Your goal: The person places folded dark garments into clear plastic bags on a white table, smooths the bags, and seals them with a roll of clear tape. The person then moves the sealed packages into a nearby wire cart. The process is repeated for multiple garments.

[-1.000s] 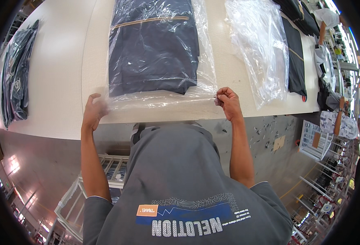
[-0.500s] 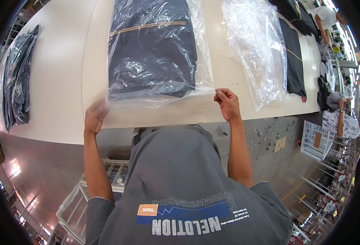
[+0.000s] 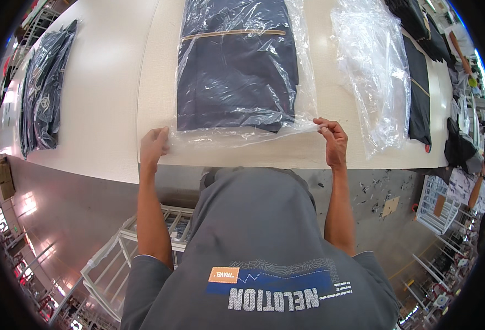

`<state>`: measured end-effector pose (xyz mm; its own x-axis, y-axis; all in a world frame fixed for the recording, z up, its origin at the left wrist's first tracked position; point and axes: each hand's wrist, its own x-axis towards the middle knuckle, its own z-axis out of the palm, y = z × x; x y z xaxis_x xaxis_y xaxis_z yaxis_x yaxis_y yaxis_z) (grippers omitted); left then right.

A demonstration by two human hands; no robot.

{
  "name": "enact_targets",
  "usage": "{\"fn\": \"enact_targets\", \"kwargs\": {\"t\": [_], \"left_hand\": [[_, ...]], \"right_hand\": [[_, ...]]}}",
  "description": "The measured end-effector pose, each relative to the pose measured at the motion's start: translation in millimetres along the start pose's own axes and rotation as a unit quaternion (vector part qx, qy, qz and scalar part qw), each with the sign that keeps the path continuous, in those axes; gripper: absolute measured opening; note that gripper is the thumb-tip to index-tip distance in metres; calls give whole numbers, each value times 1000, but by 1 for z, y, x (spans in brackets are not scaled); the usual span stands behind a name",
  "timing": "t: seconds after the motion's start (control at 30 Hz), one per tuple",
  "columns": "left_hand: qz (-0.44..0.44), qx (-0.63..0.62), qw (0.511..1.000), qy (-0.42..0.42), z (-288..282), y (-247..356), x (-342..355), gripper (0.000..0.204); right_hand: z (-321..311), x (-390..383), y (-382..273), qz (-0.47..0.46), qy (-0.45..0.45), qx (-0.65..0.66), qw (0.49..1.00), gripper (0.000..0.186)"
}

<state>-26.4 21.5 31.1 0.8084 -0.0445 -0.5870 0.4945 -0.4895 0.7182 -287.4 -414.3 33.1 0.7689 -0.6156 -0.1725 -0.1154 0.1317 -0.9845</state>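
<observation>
A dark folded garment [image 3: 237, 82] with a tan stripe lies inside a clear plastic bag [image 3: 215, 138] on the table in front of me. The bag's near edge extends past the garment toward me. At the bag's near left corner, my left hand [image 3: 155, 148] is closed, thumb and fingers pinching the plastic. My right hand [image 3: 334, 144] pinches the near right corner between thumb and fingertips, and the edge is drawn out between the two hands.
Clear plastic bags [image 3: 371, 77] lie in a pile to the right, beside more dark garments [image 3: 418, 93]. Bagged dark garments [image 3: 45, 91] are stacked at the far left of the pale table [image 3: 102, 71]. Below stand a white metal rack [image 3: 113, 264] and a white crate [image 3: 439, 203]. People work at the far right.
The whole view has shifted, so the table and its things sit farther right. Both hands keep hold of the bag's near corners. More bare plastic shows between the garment and the near edge.
</observation>
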Motion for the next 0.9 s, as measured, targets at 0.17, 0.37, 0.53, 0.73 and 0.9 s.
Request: {"fn": "enact_targets", "kwargs": {"t": [0.17,0.37,0.53,0.73,0.9], "left_hand": [[-14,190,978,-85,-6,10,8,29],[-49,19,993,-104,-7,11,-2,20],[-25,-155,983,-100,-8,-4,-2,23],[-13,-357,913,-198,-9,-28,5,23],[45,-335,926,-168,-1,-40,7,26]], "right_hand": [[-6,-1,4,22,-2,2,1000,9],[-3,-4,-3,-27,-9,-39,999,13],[-2,-5,-3,-46,-10,-52,998,12],[6,-5,-12,-2,5,-65,998,10],[4,-3,1,9,15,-98,995,20]]}}
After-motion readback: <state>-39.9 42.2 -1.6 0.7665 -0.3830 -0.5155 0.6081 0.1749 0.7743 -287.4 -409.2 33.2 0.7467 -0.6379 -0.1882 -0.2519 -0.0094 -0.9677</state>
